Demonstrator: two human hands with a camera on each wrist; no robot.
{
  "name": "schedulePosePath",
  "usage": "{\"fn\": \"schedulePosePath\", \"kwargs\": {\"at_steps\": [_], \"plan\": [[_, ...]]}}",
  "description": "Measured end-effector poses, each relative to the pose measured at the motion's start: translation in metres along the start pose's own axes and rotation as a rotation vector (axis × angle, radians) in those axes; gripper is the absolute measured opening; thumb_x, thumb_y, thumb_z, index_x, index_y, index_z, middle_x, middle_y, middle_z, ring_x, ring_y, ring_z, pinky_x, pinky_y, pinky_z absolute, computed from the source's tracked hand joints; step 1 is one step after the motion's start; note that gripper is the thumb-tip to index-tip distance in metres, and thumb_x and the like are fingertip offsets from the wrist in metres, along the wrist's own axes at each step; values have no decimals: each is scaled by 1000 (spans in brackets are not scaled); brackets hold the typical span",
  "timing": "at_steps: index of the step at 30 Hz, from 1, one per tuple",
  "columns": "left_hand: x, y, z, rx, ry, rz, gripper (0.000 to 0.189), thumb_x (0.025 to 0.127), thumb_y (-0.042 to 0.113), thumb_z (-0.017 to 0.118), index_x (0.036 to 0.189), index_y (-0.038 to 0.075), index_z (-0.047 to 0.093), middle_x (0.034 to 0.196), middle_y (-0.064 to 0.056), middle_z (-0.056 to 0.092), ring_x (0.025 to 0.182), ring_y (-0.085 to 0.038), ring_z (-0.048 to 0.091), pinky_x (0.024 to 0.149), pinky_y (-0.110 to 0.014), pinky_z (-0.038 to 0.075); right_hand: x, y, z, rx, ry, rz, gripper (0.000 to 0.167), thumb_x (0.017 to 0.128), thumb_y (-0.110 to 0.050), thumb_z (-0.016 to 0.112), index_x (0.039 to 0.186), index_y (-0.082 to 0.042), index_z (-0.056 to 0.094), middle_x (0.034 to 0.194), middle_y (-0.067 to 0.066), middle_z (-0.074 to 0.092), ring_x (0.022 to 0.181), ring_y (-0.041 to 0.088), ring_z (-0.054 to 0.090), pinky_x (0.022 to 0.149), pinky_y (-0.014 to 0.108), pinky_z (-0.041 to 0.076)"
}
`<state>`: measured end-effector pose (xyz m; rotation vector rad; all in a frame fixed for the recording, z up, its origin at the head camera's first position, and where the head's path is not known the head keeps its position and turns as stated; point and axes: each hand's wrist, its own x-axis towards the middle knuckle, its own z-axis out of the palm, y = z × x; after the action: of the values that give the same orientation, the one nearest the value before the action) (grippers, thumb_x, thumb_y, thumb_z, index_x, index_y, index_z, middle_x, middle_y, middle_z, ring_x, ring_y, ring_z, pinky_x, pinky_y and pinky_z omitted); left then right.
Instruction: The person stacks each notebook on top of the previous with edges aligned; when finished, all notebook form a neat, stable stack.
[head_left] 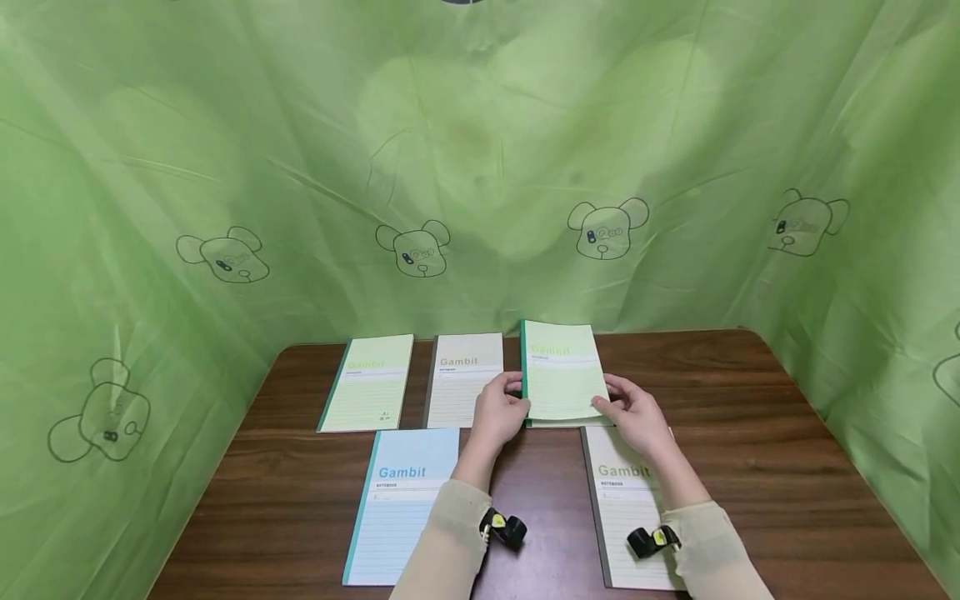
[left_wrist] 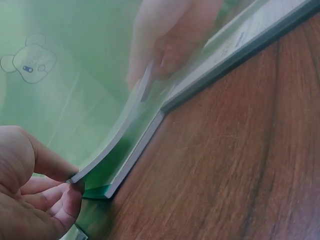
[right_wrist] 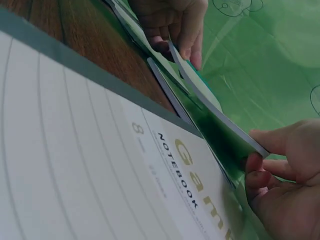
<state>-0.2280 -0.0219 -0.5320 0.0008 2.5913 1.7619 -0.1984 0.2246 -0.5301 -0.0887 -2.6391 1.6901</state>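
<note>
A light green notebook [head_left: 562,375] with a darker green spine is held between both hands at the back of the table. My left hand [head_left: 500,412] pinches its left edge near the lower corner, thumb on top. On the opposite edge, my right hand [head_left: 633,414] pinches the lower right corner between thumb and fingers. In the right wrist view the notebook bows slightly, raised above another notebook [right_wrist: 167,90] under it. That lower one shows only as a thin strip [head_left: 562,423] in the head view.
Left of the hands lie another light green notebook [head_left: 367,383] and a grey-spined one [head_left: 467,375]. Nearer the front are a blue notebook [head_left: 405,508] and a grey-spined notebook [head_left: 626,517] partly under the right forearm. Green curtain [head_left: 480,167] hangs behind the wooden table [head_left: 787,467].
</note>
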Motion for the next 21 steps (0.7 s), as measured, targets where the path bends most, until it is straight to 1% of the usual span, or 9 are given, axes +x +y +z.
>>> {"fn": "schedulePosePath", "kwargs": {"at_steps": [6,10,13,16,18,21], "plan": [[0,-1,0,68,-19,12,45,92,2,74,137,3,71,122,-11,76,89,-13,70,78,-31,59,-1,0,0,-21,-10,4,57,107,-17,73,157,5,53,144,25,65,96,18,59,75,20,46],[1,-2,2,126,-29,29,45,93,3,74,138,2,70,123,-10,75,88,-13,69,77,-32,59,1,2,0,-82,-6,21,59,107,-19,73,158,2,53,137,22,64,96,19,56,77,24,44],[1,-2,3,170,-33,55,46,92,2,74,138,-2,69,122,-11,72,85,-13,68,76,-32,59,3,5,-1,-130,-6,17,59,106,-19,74,157,1,54,133,20,63,97,20,56,79,27,44],[0,-2,4,210,-34,74,48,90,1,74,138,-5,69,121,-13,69,83,-13,66,77,-32,59,5,9,-1,-143,-11,8,58,105,-16,74,157,2,55,135,20,63,101,22,58,83,29,45],[-1,-2,4,235,-38,74,49,90,2,75,138,-5,69,122,-14,69,83,-12,65,78,-31,58,5,13,0,-141,-18,9,58,105,-15,74,156,3,55,137,21,63,104,25,58,85,31,45],[-3,-1,4,249,-44,72,50,89,1,75,138,-7,69,122,-17,69,85,-13,66,79,-31,59,6,18,3,-160,-20,18,59,105,-15,74,157,4,54,138,22,61,110,27,59,90,34,46]]}}
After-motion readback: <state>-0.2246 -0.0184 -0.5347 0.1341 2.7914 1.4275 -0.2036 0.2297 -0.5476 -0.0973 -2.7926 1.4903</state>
